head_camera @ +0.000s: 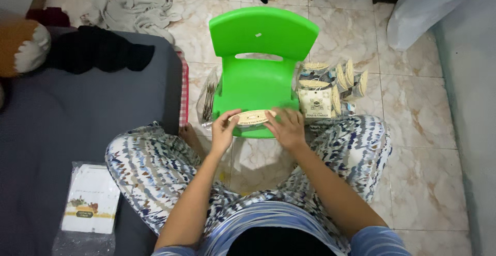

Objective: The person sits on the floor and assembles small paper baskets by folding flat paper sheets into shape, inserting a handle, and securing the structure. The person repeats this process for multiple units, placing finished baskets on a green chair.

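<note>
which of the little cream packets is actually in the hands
The curved cream packet on the green chair's front edge, pinched between left hand and right hand; the other packets sit stacked on the floor.

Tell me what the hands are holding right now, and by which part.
Both hands hold a small cream card label over the green chair seat: left hand at its left end, right hand at its right end.

Both forearms reach forward, left hand point(223, 131) and right hand point(285, 128) close together, fingers curled in a pinch.
</note>
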